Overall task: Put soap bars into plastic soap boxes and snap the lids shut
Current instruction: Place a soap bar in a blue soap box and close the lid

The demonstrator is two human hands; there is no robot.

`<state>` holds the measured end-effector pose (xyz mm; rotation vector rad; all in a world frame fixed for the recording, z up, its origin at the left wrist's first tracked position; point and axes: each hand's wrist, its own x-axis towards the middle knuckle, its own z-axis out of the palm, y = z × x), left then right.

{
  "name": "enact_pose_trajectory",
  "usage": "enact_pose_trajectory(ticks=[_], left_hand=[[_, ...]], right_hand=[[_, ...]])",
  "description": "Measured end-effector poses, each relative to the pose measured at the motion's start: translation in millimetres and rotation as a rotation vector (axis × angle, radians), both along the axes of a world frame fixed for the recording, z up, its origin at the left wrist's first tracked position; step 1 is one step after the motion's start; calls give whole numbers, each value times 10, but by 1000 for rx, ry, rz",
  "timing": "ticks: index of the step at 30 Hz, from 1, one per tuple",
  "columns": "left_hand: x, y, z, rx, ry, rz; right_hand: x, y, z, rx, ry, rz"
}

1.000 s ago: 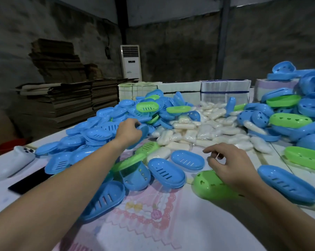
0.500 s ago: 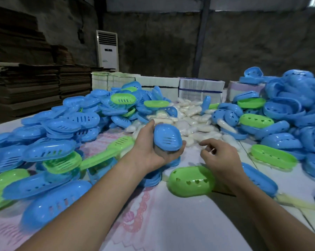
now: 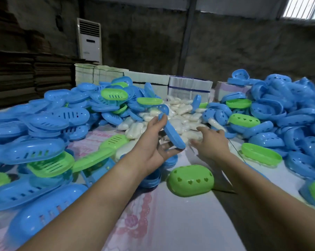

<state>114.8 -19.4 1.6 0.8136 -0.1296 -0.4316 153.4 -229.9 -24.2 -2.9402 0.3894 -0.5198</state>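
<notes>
**Holding a blue lid over the soap pile**

Gripping a blue oval plastic soap-box half (image 3: 172, 135) edge-on, my left hand (image 3: 153, 142) has its thumb at the top end and its fingers curled under the lower end. My right hand (image 3: 210, 142) reaches just beside it with fingers spread and relaxed, holding nothing, above the heap of white wrapped soap bars (image 3: 180, 113). Near my right wrist a green oval plastic box half with heart-shaped holes (image 3: 190, 180) lies dome-up on the white table (image 3: 189, 223). Piles of blue and green slotted lids (image 3: 44, 124) sit to my left, and blue box bases (image 3: 288, 109) are heaped to my right.
</notes>
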Motion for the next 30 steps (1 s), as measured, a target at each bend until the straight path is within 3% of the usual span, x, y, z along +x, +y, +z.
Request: enact_pose_trajectory(ticks=[9, 14, 18, 20, 22, 25, 26, 30], left_hand=[[-11, -34, -39, 78, -133, -50], [-28, -39, -33, 119, -134, -55], [-39, -37, -37, 129, -84, -34], [-34, -30, -42, 110, -55, -22], [-29, -20, -51, 127, -58, -19], [-45, -54, -74, 255, -140, -14], [-51, -73, -88, 277, -155, -9], [-64, -96, -116, 274, -153, 34]], right_hand=[[212, -27, 39, -8, 61, -32], [60, -81, 120, -19, 27, 36], [-158, -130, 245, -80, 117, 41], [-257, -149, 292, -18, 63, 42], [-364, -167, 316, 317, -47, 46], [-492, -152, 276, 1331, -142, 28], [-524, -126, 259, 1540, -147, 23], [-592, 45, 243, 1788, -174, 126]])
